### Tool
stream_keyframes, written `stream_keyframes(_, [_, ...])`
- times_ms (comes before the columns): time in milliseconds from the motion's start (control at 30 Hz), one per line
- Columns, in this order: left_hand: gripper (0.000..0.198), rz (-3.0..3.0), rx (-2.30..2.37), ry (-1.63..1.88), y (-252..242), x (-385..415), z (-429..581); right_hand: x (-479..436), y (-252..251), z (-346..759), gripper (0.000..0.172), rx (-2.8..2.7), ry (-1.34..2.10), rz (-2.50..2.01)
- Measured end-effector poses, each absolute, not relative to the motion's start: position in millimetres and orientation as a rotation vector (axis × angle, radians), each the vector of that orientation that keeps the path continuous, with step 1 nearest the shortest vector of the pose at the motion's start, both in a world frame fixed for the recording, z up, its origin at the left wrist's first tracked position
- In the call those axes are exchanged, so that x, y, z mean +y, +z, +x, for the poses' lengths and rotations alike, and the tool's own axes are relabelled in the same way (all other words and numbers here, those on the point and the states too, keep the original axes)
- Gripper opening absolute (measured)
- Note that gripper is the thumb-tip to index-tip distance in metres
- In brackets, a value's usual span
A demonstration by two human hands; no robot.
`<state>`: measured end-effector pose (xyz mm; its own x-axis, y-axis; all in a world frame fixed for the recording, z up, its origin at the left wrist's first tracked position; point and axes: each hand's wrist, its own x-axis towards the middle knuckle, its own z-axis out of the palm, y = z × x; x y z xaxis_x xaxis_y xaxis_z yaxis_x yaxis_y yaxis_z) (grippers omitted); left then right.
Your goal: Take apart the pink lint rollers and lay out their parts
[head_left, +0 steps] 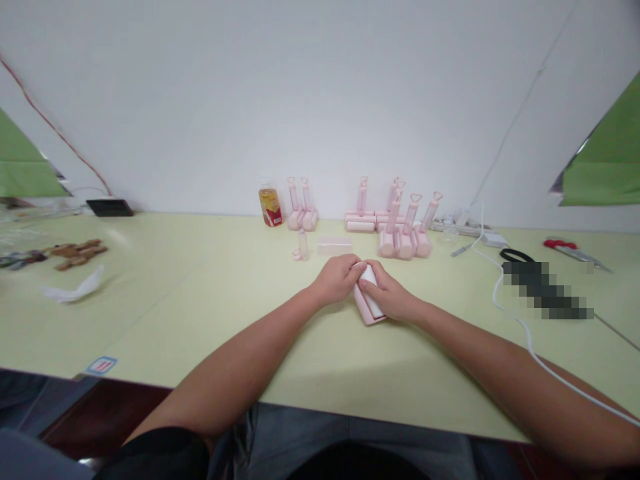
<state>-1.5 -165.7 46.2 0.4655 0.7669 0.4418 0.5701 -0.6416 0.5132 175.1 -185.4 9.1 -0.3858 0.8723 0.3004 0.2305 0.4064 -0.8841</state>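
Between my two hands, just above the yellow tabletop, is a pink lint roller head (367, 310) with a white roll set in its pink cover. My left hand (340, 277) is closed on its far end, thumb pressed on top. My right hand (390, 291) grips its right side, with the thumb over the white roll. Beyond my hands lie a clear pinkish cover (335, 247) and a loose pink handle (302, 245). Several lint rollers with heart-ended handles (405, 240) stand behind to the right, and a pair (303, 219) stands at the back left.
A bottle with a yellow and red label (271, 205) stands by the wall. On the right are a white cable (496, 293), red-handled scissors (560, 245) and a black strap (517, 255). Brown figures (77, 252) and a white scrap (75, 288) lie left.
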Motion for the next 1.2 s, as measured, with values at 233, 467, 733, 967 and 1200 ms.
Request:
stream_keyframes(233, [0.036, 2.247, 1.047, 1.063, 42, -164, -3, -185, 15, 181, 0.050, -1.954, 0.892, -0.889])
stream_keyframes(467, [0.044, 2.038, 0.876, 1.140, 36, -162, -8, -197, 14, 177, 0.064, -1.976, 0.742, -0.796])
stream_keyframes(733, [0.050, 2.167, 0.776, 1.058, 45, -168, -8, -192, 4, 183, 0.083, -2.090, 0.658, -0.813])
stream_keyframes(967, [0.042, 2.143, 0.754, 1.062, 47, -169, -8, -195, 7, 182, 0.081, -2.144, 0.588, -0.789])
stream_keyframes(1200, [0.044, 2.072, 0.767, 1.064, 42, -170, -6, -196, 6, 179, 0.079, -2.090, 0.655, -0.763])
